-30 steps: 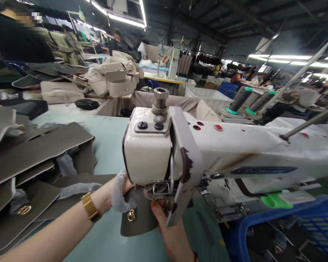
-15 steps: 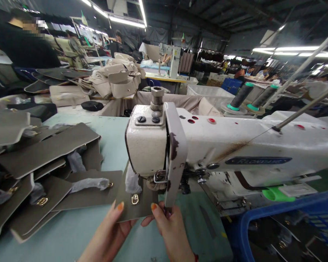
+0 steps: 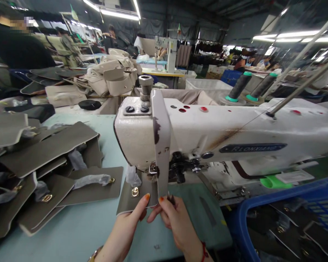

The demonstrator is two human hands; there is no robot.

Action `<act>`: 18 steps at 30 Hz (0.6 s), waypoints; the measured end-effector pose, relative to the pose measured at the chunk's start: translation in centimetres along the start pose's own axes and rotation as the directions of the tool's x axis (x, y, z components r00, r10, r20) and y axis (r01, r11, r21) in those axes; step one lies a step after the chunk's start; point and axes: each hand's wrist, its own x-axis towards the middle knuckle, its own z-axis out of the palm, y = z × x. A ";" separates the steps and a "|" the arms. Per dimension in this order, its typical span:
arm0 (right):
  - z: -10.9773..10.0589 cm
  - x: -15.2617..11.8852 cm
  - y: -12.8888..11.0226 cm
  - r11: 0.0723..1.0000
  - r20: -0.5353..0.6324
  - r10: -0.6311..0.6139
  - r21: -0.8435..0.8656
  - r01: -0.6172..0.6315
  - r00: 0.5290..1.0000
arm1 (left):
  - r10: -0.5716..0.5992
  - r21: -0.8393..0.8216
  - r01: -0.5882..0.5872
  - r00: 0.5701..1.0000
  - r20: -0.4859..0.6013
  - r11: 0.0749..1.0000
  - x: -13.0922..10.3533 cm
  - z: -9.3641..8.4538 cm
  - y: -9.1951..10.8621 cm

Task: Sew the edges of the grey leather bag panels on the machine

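Note:
A dark grey-brown leather panel (image 3: 125,203) with pale edges lies under the head of a white sewing machine (image 3: 136,134). It bears a gold buckle (image 3: 136,191) and a strap end in clear plastic wrap (image 3: 133,177). My left hand (image 3: 132,222) pinches the panel's near edge, thumb on top. Just right of it, my right hand (image 3: 176,222) is closed around a small dark pointed tool (image 3: 171,199), mostly hidden by the fingers. Its thumb is by the panel's right corner; whether it touches the leather I cannot tell. The needle area is hidden behind the machine's front arm.
Similar panels with wrapped straps (image 3: 51,153) are heaped on the pale green tabletop (image 3: 109,127) at left. A blue basket (image 3: 243,225) holding more panels stands at right. Thread cones (image 3: 239,87) rise behind the machine. Beige pieces (image 3: 117,72) and a person in black (image 3: 19,47) are farther back.
My left hand has shifted right along the panel's near edge, closer to my right hand. My right hand has moved slightly right and up. The machine appears farther left as the view shifts.

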 end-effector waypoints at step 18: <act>0.8 0.6 0.1 0.997 -0.041 0.081 0.021 -0.080 0.996 | -0.218 -0.163 0.260 0.946 0.238 0.952 -0.4 -0.4 0.8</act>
